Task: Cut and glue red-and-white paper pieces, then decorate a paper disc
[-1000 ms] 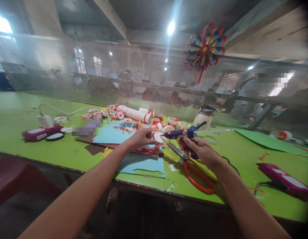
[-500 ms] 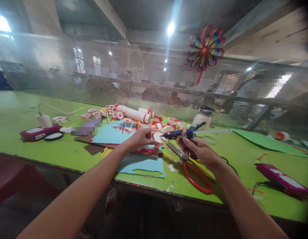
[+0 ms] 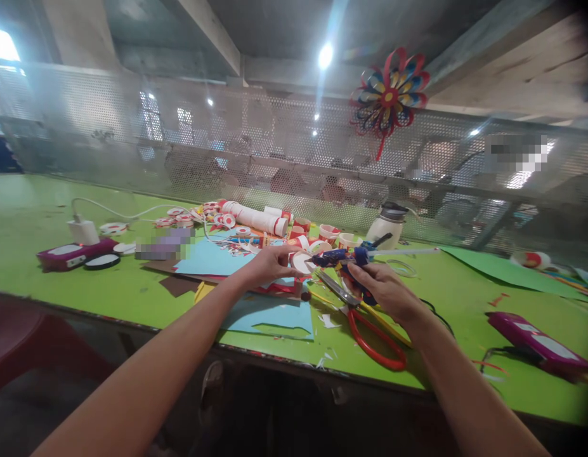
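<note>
Over the middle of the green table [image 3: 146, 298], my left hand [image 3: 269, 266] pinches a round white paper disc [image 3: 302, 263] at its left edge. My right hand [image 3: 377, 285] is closed around the grip of a blue hot glue gun [image 3: 341, 256]. A pale glue stick [image 3: 408, 252] pokes out of the gun's rear. The gun's nozzle points left and meets or nearly meets the disc; I cannot tell whether they touch. Below the gun lie scissors with red handles [image 3: 377, 346], blades towards the disc. Light blue paper sheets [image 3: 274, 317] lie under my left hand.
White paper tubes [image 3: 255, 218] and red-and-white rings [image 3: 329, 233] lie behind my hands. A bottle with a black lid [image 3: 387, 225] stands at the back. Purple power strips [image 3: 536, 346] lie at both sides. A paper flower [image 3: 389, 96] hangs before the perforated metal screen [image 3: 274, 139].
Almost nothing differs. My right hand and the glue gun have shifted very slightly left, while my left hand keeps the disc in the same place.
</note>
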{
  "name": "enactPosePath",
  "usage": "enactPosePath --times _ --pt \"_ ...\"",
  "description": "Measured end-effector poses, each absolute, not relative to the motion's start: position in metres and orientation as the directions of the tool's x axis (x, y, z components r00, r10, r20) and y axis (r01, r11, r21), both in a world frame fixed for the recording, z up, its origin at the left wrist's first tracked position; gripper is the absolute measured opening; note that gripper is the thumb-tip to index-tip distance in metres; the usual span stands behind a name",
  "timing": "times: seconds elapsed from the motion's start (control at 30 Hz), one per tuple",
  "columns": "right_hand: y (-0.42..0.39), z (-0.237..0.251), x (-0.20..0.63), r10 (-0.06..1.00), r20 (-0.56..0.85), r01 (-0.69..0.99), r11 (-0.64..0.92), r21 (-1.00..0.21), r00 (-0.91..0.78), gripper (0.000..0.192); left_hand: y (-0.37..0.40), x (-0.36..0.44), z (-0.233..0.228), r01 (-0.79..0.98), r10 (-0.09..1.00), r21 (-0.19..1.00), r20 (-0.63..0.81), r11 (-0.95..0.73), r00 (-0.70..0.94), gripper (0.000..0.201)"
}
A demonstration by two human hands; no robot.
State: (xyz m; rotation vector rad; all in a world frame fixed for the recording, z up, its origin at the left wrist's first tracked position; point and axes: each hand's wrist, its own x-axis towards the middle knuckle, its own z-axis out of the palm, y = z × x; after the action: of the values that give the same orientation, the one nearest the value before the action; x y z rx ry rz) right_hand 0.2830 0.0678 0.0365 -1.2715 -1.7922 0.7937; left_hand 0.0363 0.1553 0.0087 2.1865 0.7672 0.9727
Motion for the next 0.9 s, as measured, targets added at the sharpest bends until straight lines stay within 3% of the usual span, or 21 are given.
enactPosePath --times 0.9 --pt "0.0672 0.0372 0.2820 0.953 0.231 0.466 0.298 -0.833 -0.196 0.051 0.1580 0.0351 0.0078 0.283 0.703 0.699 0.432 -0.657 0.565 0.057"
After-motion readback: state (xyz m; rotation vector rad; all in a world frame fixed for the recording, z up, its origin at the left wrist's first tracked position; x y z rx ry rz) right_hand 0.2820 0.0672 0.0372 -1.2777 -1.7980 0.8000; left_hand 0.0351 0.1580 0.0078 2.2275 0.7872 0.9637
